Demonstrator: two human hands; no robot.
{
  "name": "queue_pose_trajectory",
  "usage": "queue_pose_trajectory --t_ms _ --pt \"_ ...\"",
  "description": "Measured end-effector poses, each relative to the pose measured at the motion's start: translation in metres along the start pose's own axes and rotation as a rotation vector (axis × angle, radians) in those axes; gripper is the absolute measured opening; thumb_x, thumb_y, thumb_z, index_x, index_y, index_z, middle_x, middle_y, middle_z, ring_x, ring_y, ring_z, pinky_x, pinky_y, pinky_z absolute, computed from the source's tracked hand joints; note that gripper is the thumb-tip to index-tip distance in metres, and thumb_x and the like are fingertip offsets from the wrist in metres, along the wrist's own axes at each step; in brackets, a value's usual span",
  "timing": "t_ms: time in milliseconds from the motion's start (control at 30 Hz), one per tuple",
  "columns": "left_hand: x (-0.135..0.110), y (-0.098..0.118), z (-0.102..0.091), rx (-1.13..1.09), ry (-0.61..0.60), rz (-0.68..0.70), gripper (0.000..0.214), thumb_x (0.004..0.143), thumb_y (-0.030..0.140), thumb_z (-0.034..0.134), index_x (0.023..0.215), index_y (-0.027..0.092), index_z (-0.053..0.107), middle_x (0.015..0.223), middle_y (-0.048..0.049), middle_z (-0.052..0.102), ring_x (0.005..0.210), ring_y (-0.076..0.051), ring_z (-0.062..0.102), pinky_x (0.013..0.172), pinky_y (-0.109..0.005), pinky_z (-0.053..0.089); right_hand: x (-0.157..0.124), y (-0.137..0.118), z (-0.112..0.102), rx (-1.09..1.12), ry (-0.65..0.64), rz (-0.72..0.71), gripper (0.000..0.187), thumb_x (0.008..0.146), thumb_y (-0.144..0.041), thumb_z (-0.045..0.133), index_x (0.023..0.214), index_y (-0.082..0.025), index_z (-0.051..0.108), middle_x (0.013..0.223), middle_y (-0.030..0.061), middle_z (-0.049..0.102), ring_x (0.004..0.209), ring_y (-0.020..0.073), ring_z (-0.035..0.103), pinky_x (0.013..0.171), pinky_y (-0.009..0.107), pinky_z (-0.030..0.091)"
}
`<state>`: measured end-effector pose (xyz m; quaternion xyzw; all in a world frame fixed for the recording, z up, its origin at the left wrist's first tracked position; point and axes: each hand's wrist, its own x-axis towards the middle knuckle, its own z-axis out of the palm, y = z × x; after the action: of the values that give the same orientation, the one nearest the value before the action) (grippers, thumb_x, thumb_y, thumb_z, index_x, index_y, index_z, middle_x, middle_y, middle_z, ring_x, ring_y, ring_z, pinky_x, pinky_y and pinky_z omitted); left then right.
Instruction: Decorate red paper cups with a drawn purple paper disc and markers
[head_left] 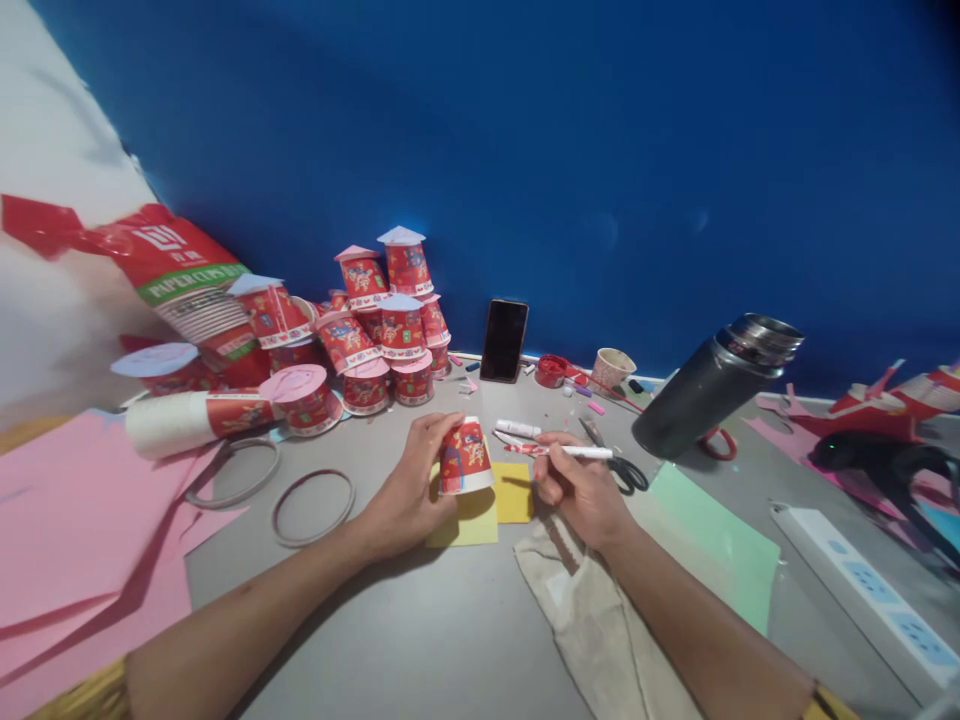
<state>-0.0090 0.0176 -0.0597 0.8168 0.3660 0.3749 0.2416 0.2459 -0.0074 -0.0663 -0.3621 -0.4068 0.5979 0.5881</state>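
Near the middle of the table, my left hand (414,490) is closed around a red patterned paper cup (466,458), turned upside down with its wide white rim low. In my right hand (583,492) a white marker (589,452) lies pinched between thumb and fingers, its tip pointing left toward the cup but apart from it. A white marker cap or second marker (519,428) rests just behind the tip; I cannot tell which. Under the cup lie a pale yellow sheet (474,525) and a darker yellow note pad (514,495).
Decorated paper cups (401,330) with paper tops stand stacked at the back left, beside a cup bag (187,260). Phone (504,340), black scissors (628,474), dark flask (709,390), green paper (720,540), power strip (870,590), cloth (600,610), tape rings (313,508) and pink paper (75,530) surround the hands.
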Motion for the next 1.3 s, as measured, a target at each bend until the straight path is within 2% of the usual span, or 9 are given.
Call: queue_pose_trajectory --t_ms 133,267,367,433,800,967,1067,1167,1300 --pt "0.000 0.001 0.001 -0.036 0.037 -0.040 0.083 0.078 0.010 0.063 0.154 0.028 0.035 0.153 -0.0143 0.042 0.148 -0.034 0.044 0.123 -0.059 0.043 -0.011 -0.001 0.006 -0.388 0.074 -0.195 0.021 0.086 -0.039 0.083 0.097 -0.024 0.073 0.077 0.0000 0.072 0.056 0.0117 0.054 0.053 0.025 0.045" --pt "0.000 0.002 0.001 -0.124 0.010 -0.088 0.083 0.080 0.014 0.063 0.155 0.028 0.033 0.154 -0.0154 0.041 0.147 -0.035 0.046 0.117 -0.058 0.050 -0.021 0.004 0.012 -0.786 -0.053 -0.510 0.015 0.091 -0.024 0.075 0.105 -0.026 0.071 0.091 0.0025 0.074 0.069 0.0164 0.063 0.067 0.031 0.052" --pt "0.000 0.003 0.002 -0.168 -0.001 -0.090 0.081 0.079 0.016 0.064 0.154 0.026 0.035 0.152 -0.0153 0.042 0.146 -0.035 0.048 0.116 -0.059 0.050 -0.023 0.007 0.015 -0.958 -0.129 -0.719 0.015 0.096 -0.019 0.068 0.110 -0.025 0.067 0.097 0.0057 0.074 0.080 0.0200 0.067 0.075 0.035 0.055" --pt "-0.001 0.004 0.003 -0.182 -0.007 -0.088 0.081 0.078 0.017 0.065 0.154 0.027 0.037 0.151 -0.0143 0.044 0.145 -0.035 0.048 0.117 -0.059 0.050 -0.022 0.008 0.016 -1.019 -0.151 -0.786 0.015 0.098 -0.018 0.065 0.112 -0.025 0.066 0.096 0.0066 0.075 0.084 0.0217 0.069 0.077 0.036 0.056" --pt "-0.002 0.007 0.002 -0.229 -0.111 -0.104 0.089 0.081 0.025 0.076 0.159 0.027 0.034 0.156 -0.0155 0.040 0.147 -0.035 0.049 0.120 -0.058 0.048 -0.022 0.013 0.014 -1.195 -0.230 -0.869 0.016 0.102 -0.018 0.060 0.115 -0.026 0.067 0.095 0.0073 0.077 0.088 0.0231 0.071 0.077 0.036 0.055" --pt "0.001 0.008 0.001 -0.100 -0.062 -0.041 0.079 0.079 0.023 0.076 0.151 0.027 0.044 0.149 -0.0139 0.048 0.144 -0.034 0.050 0.118 -0.056 0.050 -0.024 0.007 0.017 -1.161 -0.235 -0.863 0.018 0.102 -0.017 0.060 0.117 -0.024 0.066 0.095 0.0074 0.077 0.087 0.0228 0.071 0.078 0.035 0.055" --pt "0.002 0.009 0.000 -0.051 -0.017 0.000 0.077 0.079 0.022 0.075 0.149 0.025 0.043 0.147 -0.0145 0.048 0.142 -0.034 0.050 0.119 -0.056 0.048 -0.027 0.001 0.016 -1.121 -0.239 -0.925 0.023 0.104 -0.019 0.057 0.125 -0.024 0.067 0.093 0.0077 0.077 0.083 0.0229 0.071 0.075 0.035 0.054" --pt "0.002 0.010 -0.001 -0.031 -0.003 0.006 0.077 0.078 0.019 0.072 0.149 0.026 0.042 0.146 -0.0138 0.048 0.142 -0.033 0.050 0.120 -0.055 0.047 -0.033 -0.005 0.016 -1.079 -0.274 -0.987 0.027 0.106 -0.030 0.060 0.131 -0.025 0.069 0.087 0.0078 0.074 0.075 0.0230 0.067 0.069 0.035 0.053" --pt "0.001 0.008 -0.001 -0.022 -0.004 0.009 0.079 0.077 0.018 0.072 0.149 0.028 0.041 0.147 -0.0139 0.047 0.141 -0.035 0.050 0.118 -0.058 0.048 -0.041 -0.012 0.022 -1.024 -0.282 -0.993 0.029 0.105 -0.035 0.062 0.131 -0.024 0.070 0.091 0.0097 0.076 0.076 0.0238 0.068 0.068 0.036 0.054"
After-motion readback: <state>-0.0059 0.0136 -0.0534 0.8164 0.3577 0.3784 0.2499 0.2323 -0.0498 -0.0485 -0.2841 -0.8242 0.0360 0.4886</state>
